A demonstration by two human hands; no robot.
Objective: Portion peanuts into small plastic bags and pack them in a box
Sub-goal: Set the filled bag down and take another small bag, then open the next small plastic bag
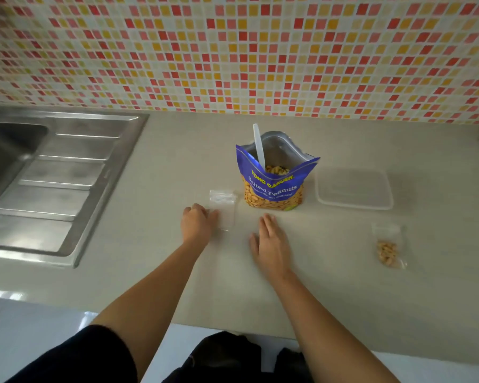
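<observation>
An open blue bag of salted peanuts (274,186) stands on the counter with a white spoon (259,145) sticking out of it. Just left of it lies an empty small clear plastic bag (224,208). My left hand (197,226) has its fingers curled on that bag's lower left edge. My right hand (270,246) rests flat and open on the counter in front of the peanut bag, holding nothing. A clear plastic box (354,189) sits right of the peanut bag. A small bag filled with peanuts (388,248) lies in front of the box.
A steel sink with a ribbed draining board (58,186) takes up the counter's left side. The mosaic-tiled wall (238,51) rises behind the counter. The counter's front edge runs just below my forearms.
</observation>
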